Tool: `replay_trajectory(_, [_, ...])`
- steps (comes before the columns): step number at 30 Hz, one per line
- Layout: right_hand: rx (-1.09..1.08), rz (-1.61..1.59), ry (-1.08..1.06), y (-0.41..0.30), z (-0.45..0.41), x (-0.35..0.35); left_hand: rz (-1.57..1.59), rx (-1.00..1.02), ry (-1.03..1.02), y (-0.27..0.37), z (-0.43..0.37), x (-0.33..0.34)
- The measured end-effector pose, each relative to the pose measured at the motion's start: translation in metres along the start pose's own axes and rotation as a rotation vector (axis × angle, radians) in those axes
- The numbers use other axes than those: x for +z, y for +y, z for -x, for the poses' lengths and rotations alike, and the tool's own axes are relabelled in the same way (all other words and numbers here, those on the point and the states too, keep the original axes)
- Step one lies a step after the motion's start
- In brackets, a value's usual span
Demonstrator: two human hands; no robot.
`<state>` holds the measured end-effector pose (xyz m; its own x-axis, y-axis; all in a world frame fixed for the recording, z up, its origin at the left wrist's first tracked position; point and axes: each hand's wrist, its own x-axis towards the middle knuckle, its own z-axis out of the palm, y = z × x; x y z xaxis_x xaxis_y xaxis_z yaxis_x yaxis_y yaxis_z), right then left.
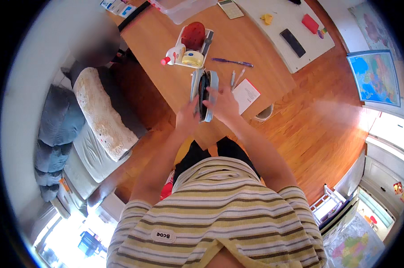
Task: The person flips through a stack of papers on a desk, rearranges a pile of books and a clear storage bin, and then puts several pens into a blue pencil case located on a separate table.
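A light blue zippered pencil case point(213, 82) stands unzipped at the table's near end, its dark inside showing. My left hand point(188, 115) grips its left side close to the near end. On the right side, my right hand point(226, 103) holds the wall, fingertips at the opening. What lies inside the case is too dark to make out. Right of the case rest two slim pens point(233, 78) and a white booklet point(246, 95) with a red edge, bearing print. Farther off lies a purple pen point(232, 62).
Beyond the case, a white tray point(207, 47) holds a red oval object point(193, 36), a white bottle point(175, 54) and a yellow-white jar point(193, 58). A clear plastic bin point(181, 13) and a calculator point(231, 9) are farther back. A person point(94, 43) is at the left, near a sofa point(88, 150).
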<state>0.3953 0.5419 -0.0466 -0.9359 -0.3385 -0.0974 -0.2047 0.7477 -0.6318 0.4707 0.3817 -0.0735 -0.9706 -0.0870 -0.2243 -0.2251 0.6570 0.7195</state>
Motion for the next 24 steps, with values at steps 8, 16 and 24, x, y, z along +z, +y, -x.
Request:
replay_trajectory(8, [0.203, 0.155, -0.245, 0.059, -0.002, 0.020, -0.040, -0.311, 0.106, -0.026, -0.005, 0.000])
replay_trajectory(16, [0.053, 0.257, 0.073, 0.030, -0.042, 0.030, 0.119, -0.211, 0.009, -0.009, 0.005, 0.002])
replay_trajectory(24, [0.123, 0.339, -0.005, 0.043, -0.069, 0.051, 0.120, -0.178, 0.092, -0.005, 0.010, 0.011])
